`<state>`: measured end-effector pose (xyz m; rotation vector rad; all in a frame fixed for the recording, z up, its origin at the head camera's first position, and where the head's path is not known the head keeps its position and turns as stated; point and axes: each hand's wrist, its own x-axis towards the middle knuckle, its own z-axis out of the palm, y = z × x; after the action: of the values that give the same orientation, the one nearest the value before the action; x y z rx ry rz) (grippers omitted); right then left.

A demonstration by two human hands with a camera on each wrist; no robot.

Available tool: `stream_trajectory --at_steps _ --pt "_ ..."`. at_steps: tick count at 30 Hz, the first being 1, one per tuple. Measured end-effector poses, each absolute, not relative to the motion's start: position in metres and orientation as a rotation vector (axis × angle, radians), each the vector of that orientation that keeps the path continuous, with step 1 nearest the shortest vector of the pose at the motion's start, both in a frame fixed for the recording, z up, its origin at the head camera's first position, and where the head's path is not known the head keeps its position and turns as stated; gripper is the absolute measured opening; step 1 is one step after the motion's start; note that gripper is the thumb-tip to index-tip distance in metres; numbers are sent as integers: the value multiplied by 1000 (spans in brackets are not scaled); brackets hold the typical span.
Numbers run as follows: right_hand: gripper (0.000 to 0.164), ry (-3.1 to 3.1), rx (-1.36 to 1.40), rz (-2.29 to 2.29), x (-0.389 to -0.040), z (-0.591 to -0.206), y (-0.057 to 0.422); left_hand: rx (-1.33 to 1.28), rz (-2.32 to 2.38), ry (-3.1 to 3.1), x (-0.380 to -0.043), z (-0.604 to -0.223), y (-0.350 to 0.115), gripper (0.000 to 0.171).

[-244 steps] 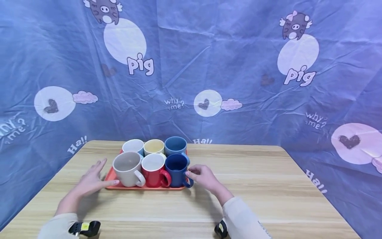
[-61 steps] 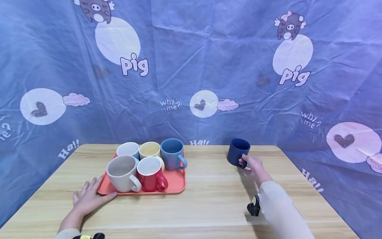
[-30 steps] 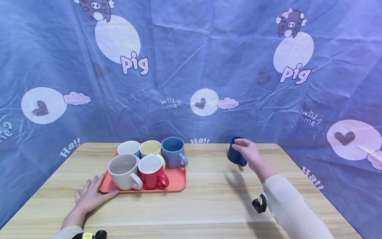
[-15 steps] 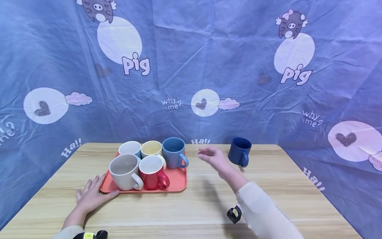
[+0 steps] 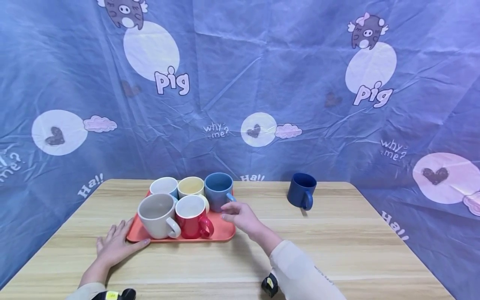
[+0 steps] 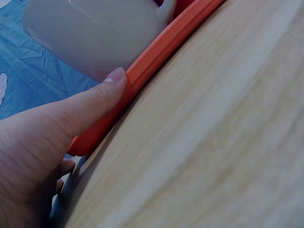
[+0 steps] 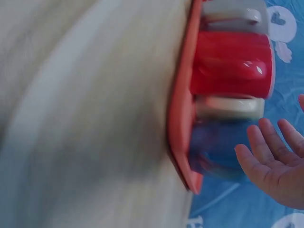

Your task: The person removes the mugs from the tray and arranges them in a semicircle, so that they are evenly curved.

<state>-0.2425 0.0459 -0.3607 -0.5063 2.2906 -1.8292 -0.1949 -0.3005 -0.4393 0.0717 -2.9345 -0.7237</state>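
Note:
My left hand (image 5: 114, 249) lies at the near left corner of the orange-red tray (image 5: 221, 236), thumb along its front rim (image 6: 142, 66), fingers spread by its left side. On the tray stand a grey mug (image 5: 155, 223), a red mug (image 5: 189, 225), a white-rimmed mug (image 5: 163, 186), a cream mug (image 5: 191, 188) and a lighter blue mug (image 5: 216, 198). My right hand (image 5: 243, 218), holding nothing, is over the tray's right edge, just in front of the lighter blue mug's handle. In the right wrist view its fingers (image 7: 259, 145) look loosely extended.
A navy mug (image 5: 300, 192) stands upright on the wooden table (image 5: 337, 241) at the back right, its handle toward me. Behind the table's far edge hangs a blue printed cloth (image 5: 225, 96).
The navy mug, earlier on the tray, was carried right and let go at the table's back right. My right hand has since swung back left to the tray. My left hand stays at its corner.

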Motion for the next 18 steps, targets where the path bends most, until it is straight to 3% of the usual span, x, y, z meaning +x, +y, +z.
stream_trajectory --at_steps 18 --pt "16 2142 -300 -1919 -231 -393 5 75 -752 -2931 -194 -438 -298 98"
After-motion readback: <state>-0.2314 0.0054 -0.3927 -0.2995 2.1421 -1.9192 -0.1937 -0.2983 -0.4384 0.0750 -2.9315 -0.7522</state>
